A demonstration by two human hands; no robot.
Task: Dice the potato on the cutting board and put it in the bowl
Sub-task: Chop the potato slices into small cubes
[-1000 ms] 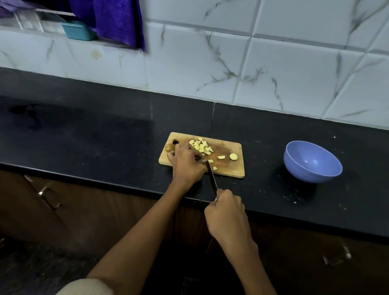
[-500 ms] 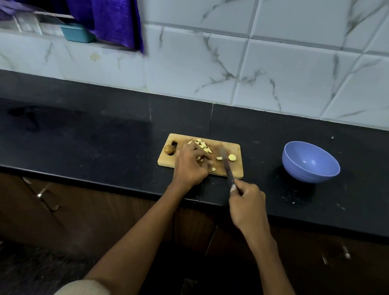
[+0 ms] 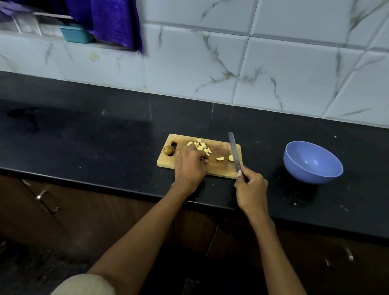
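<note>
The diced potato pieces (image 3: pixel 200 145) are heaped at the far middle of the cutting board (image 3: pixel 219 168), just at 1 o'clock of the left hand (image 3: pixel 189 166), which is laid over the board with fingers curled down; whether anything is pinched cannot be told. Two larger slices (image 3: pixel 220 158) lie at 3 o'clock of it, beside the knife (image 3: pixel 234 152), whose long axis runs toward 12 o'clock, gripped by the right hand (image 3: pixel 250 189). The bowl (image 3: pixel 313 162) stands on the tabletop (image 3: pixel 101 144), well apart at 3 o'clock, nearer the right hand
</note>
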